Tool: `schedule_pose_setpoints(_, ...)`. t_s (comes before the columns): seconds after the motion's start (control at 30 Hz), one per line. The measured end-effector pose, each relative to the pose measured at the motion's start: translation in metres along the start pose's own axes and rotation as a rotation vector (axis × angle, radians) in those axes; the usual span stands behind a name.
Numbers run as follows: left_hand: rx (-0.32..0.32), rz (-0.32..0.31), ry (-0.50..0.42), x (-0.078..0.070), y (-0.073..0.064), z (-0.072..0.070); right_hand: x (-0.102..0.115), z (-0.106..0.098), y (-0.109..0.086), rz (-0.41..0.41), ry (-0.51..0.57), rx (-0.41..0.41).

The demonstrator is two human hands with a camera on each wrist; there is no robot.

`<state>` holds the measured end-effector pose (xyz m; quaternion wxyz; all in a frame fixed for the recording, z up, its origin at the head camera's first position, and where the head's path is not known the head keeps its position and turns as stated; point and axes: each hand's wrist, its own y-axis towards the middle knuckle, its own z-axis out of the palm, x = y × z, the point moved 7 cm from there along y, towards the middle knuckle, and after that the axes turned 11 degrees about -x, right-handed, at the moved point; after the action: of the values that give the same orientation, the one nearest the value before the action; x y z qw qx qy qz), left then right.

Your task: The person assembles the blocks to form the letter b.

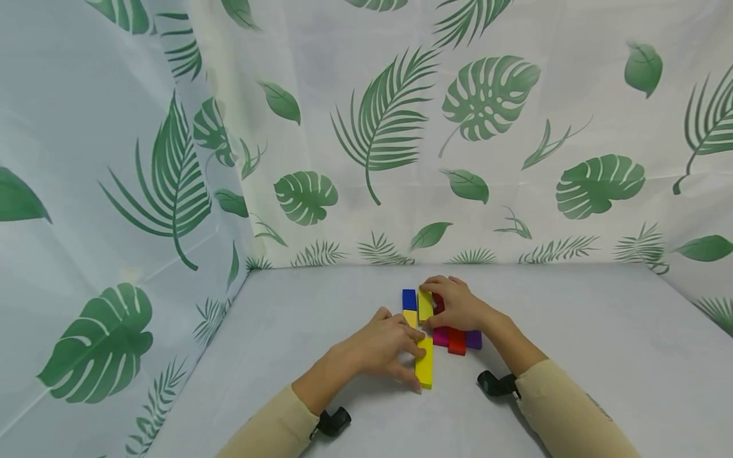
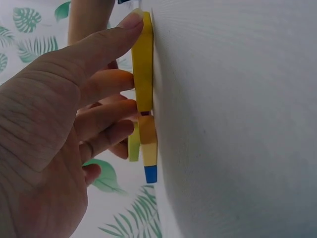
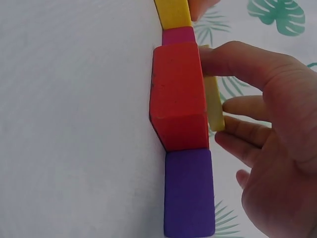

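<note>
My left hand [image 1: 383, 346] grips a long yellow block [image 1: 424, 372] lying on the table, its thumb at the near end and fingers on its top and far part. Farther along sit an orange-yellow block [image 1: 409, 317] and a blue block [image 1: 409, 299], end to end. In my right hand [image 1: 460, 305] a pale yellow block [image 1: 425, 306] is pinched between thumb and fingers, slightly above the table in the right wrist view [image 3: 214, 104]. Beside it lie a magenta block [image 1: 440, 337], a red block [image 1: 456, 343] and a purple block [image 1: 474, 340]. Another red piece [image 1: 438, 303] is partly hidden behind the right hand.
The blocks sit close together on a pale table [image 1: 572, 356]. Leaf-patterned cloth [image 1: 378, 210] stands along the back and left sides. Black wrist devices [image 1: 335, 421] are at both sleeves.
</note>
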<state>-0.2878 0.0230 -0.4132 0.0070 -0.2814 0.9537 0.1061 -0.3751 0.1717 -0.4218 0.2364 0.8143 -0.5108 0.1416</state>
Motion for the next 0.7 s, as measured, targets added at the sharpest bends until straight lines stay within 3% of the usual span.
schedule_pose_setpoints(0.4,0.049,-0.008,-0.108,0.002,0.002,0.002,0.010,-0.006,-0.002,-0.030,0.059,-0.054)
schedule_pose_setpoints(0.7,0.063,-0.009,-0.128,0.005,-0.005,0.000,0.021,-0.007,-0.004,-0.057,0.083,-0.056)
